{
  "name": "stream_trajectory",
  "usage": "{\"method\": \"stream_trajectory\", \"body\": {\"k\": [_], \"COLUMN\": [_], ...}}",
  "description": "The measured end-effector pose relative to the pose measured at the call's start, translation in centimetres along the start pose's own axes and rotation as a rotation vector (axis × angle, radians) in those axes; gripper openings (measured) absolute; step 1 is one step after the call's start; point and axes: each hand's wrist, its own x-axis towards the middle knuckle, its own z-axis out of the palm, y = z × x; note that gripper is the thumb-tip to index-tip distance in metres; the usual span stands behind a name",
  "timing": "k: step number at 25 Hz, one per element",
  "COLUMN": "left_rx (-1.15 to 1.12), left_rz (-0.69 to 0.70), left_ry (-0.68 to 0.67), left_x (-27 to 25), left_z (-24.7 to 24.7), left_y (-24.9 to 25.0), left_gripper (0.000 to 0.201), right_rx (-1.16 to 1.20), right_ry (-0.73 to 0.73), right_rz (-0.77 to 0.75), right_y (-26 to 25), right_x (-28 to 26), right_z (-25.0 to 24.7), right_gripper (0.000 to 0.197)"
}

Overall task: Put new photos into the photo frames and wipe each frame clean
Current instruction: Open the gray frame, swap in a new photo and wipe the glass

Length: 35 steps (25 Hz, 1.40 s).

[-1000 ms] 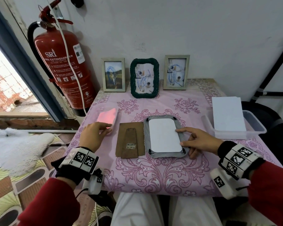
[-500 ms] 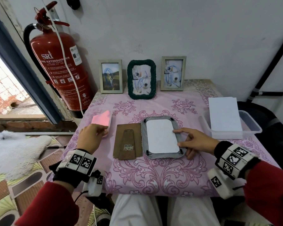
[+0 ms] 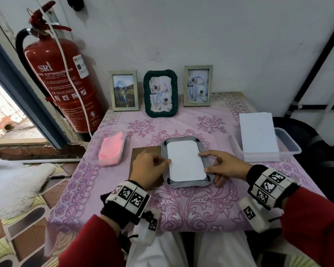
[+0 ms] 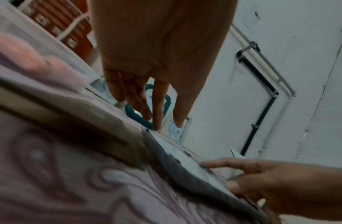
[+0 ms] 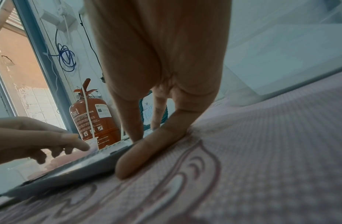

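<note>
A grey photo frame (image 3: 188, 183) lies face down in the middle of the table, with a white photo sheet (image 3: 185, 160) set in its back. Its brown backing board (image 3: 141, 154) lies just to the left, partly under my left hand (image 3: 166, 162). That hand's straight fingers (image 4: 156, 115) touch the frame's left edge. My right hand (image 3: 203, 162) rests at the frame's right edge (image 5: 80, 169), index finger on the sheet and thumb (image 5: 147, 151) flat along the rim. Neither hand holds anything.
A pink cloth (image 3: 112, 149) sits in a clear tray at the left. At the right stands a clear tub (image 3: 289, 143) with white sheets (image 3: 258, 133). Three standing frames (image 3: 160, 93) line the wall. A fire extinguisher (image 3: 66, 79) hangs beside the table's left.
My left hand has left the pink cloth and moved right, over the backing board, to the frame's left edge. The right hand has stayed at the right edge.
</note>
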Motion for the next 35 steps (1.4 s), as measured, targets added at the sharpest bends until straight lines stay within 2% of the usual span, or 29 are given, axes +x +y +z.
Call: {"method": "stream_trajectory", "body": {"k": [3,5,12,21,25,35], "left_rx": [0.17,0.163,-0.369,-0.586,-0.528,-0.501], "left_rz": [-0.085,-0.138,-0.223,-0.321,-0.291,-0.272], "left_ry": [-0.046,-0.054,0.01,-0.04,-0.05,-0.031], "left_x": [0.7,1.0,1.2,1.7,1.7,1.8], "left_z": [1.5,2.0,2.5,2.2,1.8,2.3], "left_y": [0.6,0.7,0.6,-0.6,-0.8,-0.7], "left_gripper": [0.033,0.034,0.026,0.017,0.016,0.022], "right_rx": [-0.001,0.005,0.007,-0.003,-0.001,-0.019], "right_ry": [-0.001,-0.005,-0.018,-0.029,-0.012,-0.008], "right_rz": [-0.002,-0.007,-0.012,-0.025,-0.005,-0.018], "right_y": [-0.1,-0.1,-0.1,-0.4,-0.4,0.0], "right_x": [0.0,0.0,-0.1,-0.4,-0.3,0.1], "right_z": [0.0,0.0,0.0,0.0,0.1,0.1], "right_gripper": [0.055,0.055,0.057,0.062,0.057,0.064]}}
